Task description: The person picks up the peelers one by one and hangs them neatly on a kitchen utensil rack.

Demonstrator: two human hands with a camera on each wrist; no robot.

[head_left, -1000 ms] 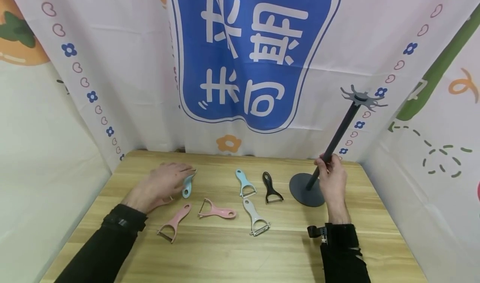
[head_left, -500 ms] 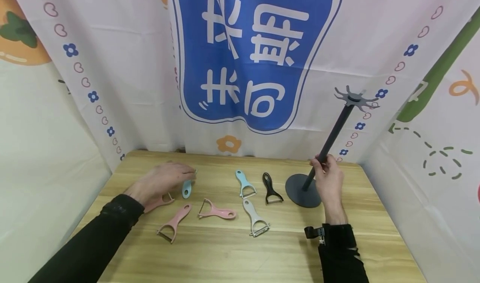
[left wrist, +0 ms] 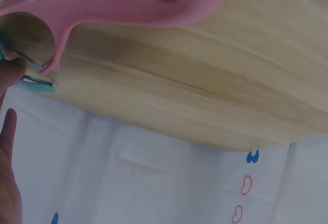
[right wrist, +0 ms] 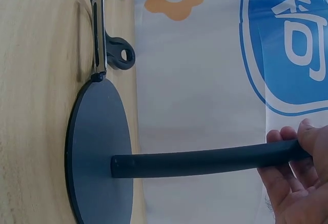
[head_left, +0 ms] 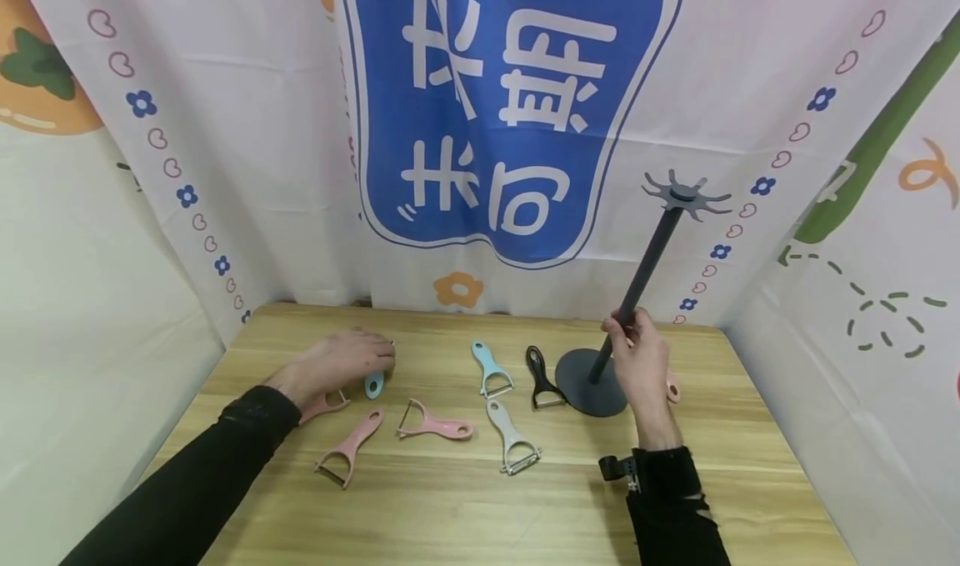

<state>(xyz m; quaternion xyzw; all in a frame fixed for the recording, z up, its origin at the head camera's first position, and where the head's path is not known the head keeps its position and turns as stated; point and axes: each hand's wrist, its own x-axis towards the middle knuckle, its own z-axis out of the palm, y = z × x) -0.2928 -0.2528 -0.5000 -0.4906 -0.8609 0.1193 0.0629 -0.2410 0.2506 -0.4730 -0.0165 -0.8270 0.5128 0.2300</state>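
Cloth backdrop (head_left: 247, 132) with hearts and flowers hangs behind everything, and its big blue panel (head_left: 510, 107) carries white Chinese characters, shown upside down from where the head camera looks. Below it sits the wooden table (head_left: 450, 499). On the right stands a dark grey stand (head_left: 645, 274), round base on the wood and a ring of hooks on top; the right hand (head_left: 641, 362) has its fingers curled round the pole low down. The right wrist view shows what the head view only hints at: the black peeler (right wrist: 100, 39) lies with its blade end touching the base's edge. Over on the left, the left hand (head_left: 341, 362) rests on a blue peeler (head_left: 373, 383) and a pink peeler (head_left: 326, 403); I cannot tell whether it grips either. The left wrist view shows a pink handle (left wrist: 118, 1) up close on the wood. Just behind the right hand, another pink piece (head_left: 672, 387) peeks out.
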